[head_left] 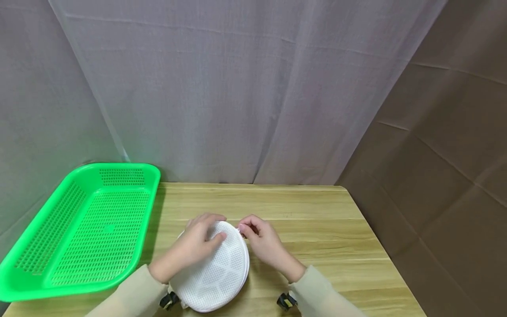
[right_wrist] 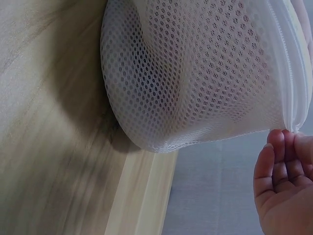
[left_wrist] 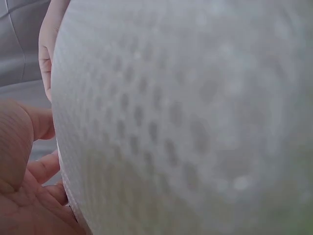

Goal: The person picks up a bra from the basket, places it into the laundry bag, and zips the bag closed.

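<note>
A round white mesh laundry bag (head_left: 222,273) stands on the table in front of me, its lid facing up. Across the lid's far left part lies my left hand (head_left: 194,242), thumb on top and fingers bent over the rim; in the left wrist view its fingers reach the bag's edge. My right hand (head_left: 264,242) pinches the bag's edge at the far right side. A white zipper (right_wrist: 286,63) circles the top of the bag in the right wrist view, and the right fingertips (right_wrist: 276,138) meet at its end. Whatever small part they pinch is mostly hidden.
A large green plastic basket (head_left: 146,215) with perforated walls and floor stands at the left of the wooden table (head_left: 301,200). Grey cloth (head_left: 206,97) hangs behind the table, and brown cloth (head_left: 447,176) hangs along the right side.
</note>
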`<state>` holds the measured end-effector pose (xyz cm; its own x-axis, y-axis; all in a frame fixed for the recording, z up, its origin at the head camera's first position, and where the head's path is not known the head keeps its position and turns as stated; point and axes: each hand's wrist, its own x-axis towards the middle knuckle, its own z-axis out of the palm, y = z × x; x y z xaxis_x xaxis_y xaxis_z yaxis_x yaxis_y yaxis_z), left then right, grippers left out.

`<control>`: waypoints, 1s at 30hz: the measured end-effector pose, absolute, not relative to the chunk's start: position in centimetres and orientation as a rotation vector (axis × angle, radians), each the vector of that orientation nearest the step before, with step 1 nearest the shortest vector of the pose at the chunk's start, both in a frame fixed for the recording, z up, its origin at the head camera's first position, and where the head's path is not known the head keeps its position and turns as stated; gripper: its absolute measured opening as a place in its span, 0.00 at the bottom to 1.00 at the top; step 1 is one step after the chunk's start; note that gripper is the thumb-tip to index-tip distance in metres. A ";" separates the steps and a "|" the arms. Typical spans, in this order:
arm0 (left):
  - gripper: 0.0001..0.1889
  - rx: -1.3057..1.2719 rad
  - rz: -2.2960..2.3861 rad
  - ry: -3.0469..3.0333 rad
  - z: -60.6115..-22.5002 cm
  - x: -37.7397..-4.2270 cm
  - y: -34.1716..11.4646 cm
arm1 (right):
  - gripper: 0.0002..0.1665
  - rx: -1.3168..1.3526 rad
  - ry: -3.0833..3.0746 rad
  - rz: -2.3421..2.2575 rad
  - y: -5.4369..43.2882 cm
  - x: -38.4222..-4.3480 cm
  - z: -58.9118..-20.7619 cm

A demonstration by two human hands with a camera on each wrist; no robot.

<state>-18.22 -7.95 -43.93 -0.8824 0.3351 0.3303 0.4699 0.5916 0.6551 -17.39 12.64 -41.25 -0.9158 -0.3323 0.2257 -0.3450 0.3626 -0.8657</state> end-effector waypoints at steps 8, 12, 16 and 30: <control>0.09 -0.598 -1.294 -2.625 -44.4 -18.3 -8.2 | 0.06 0.652 -2.594 1.632 12.6 -17.3 -41.6; 0.07 -0.582 -1.339 -2.608 -44.3 -18.4 -8.4 | 0.06 0.664 -2.602 1.622 12.7 -17.3 -41.5; 0.06 -0.562 -1.358 -2.599 -44.4 -18.5 -8.5 | 0.06 0.665 -2.609 1.624 12.7 -17.2 -41.4; 0.07 -0.471 -1.376 -2.636 -44.4 -18.4 -8.7 | 0.06 0.678 -2.602 1.576 13.6 -19.0 -45.2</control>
<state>-18.41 -8.68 -44.41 -0.9428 0.2130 0.2563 0.3321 0.5354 0.7766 -18.96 13.57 -45.22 -0.9050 -0.3508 0.2406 -0.3757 0.3938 -0.8389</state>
